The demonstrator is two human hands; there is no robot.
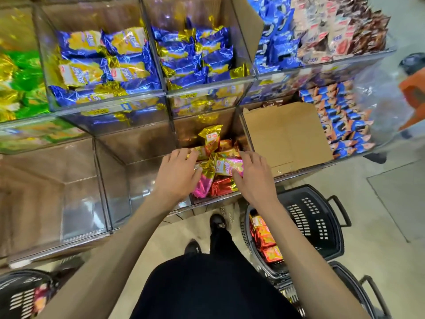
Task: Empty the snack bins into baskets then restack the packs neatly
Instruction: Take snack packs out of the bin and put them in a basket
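Both of my hands reach into a clear lower bin (181, 134) that holds a small heap of foil snack packs. My left hand (177, 173) presses against the heap's left side. My right hand (253, 176) closes its fingers and thumb on a pink and gold pack (227, 166) on top. A gold pack (210, 139) stands tilted behind; a red pack (222, 187) and a pink pack (202, 186) lie in front. By my right leg, a black basket (317, 222) holds several orange and red packs (264, 238).
Upper bins hold blue and gold packs (103, 63), with green packs (20, 81) at far left. Two bare clear bins (69, 192) sit to the left. A cardboard sheet (287, 137) covers the right bin. Another basket (20, 295) stands bottom left. A person's orange clothing (414, 93) shows at right.
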